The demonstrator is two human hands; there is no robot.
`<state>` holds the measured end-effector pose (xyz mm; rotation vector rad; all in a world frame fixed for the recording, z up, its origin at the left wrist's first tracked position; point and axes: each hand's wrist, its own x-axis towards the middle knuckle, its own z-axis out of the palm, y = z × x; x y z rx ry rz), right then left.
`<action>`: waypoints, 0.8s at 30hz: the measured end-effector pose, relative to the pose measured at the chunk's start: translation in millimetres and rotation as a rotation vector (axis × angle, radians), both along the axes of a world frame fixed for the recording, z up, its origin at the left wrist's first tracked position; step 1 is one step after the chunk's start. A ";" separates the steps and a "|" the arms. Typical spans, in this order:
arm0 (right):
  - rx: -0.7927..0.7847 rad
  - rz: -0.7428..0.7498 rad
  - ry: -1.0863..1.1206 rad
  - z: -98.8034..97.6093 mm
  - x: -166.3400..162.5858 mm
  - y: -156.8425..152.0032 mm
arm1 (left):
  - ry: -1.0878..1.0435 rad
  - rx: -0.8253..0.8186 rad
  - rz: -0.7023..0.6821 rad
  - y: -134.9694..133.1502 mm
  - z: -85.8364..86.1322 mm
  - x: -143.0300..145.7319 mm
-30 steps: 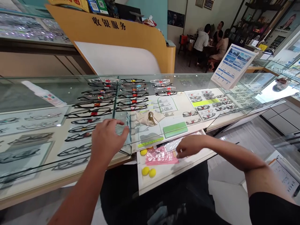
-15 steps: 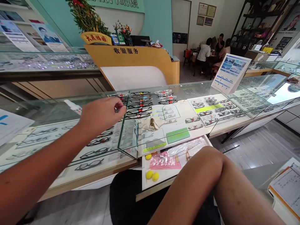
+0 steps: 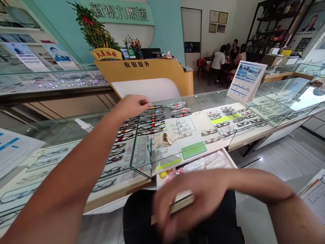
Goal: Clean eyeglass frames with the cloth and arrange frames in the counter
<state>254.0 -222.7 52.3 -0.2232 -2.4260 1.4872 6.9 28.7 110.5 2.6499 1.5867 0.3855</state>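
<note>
My left hand [image 3: 134,105] is over the glass display counter [image 3: 213,96], its fingers closed in a pinch beside the rows of eyeglasses [image 3: 152,124]. Whether anything sits between those fingertips is hidden. Lower down, my right hand [image 3: 193,198] is smeared by motion at the pulled-out drawer. Part of the drawer's front edge [image 3: 181,204] shows between thumb and fingers; I cannot make out whether they grip it. Inside the drawer lie clear and pink plastic packets [image 3: 203,163] and a yellow round piece [image 3: 163,174], partly covered by my hand.
A white bottle [image 3: 83,125] lies on the glass at the left. A folded sign [image 3: 246,81] stands on the counter at the right. Inside the case are a beige cloth [image 3: 165,139] and a green pad [image 3: 194,149]. Several people [image 3: 218,61] sit at the back.
My left hand has shifted up and to the right across the glass. My right hand has come into view over the drawer, covering most of the yellow pieces. The view has tilted up slightly.
</note>
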 end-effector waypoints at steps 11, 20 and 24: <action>0.601 -1.526 -0.944 -91.8 266.9 52.3 | 0.300 -0.070 -0.266 57.4 -82.2 123.5; 0.535 -1.585 -1.015 -102.8 309.3 72.8 | 0.337 -0.180 -0.182 94.7 -93.8 144.0; 0.524 -1.629 -0.993 -104.8 313.1 81.2 | 0.335 -0.199 -0.220 98.8 -94.7 145.1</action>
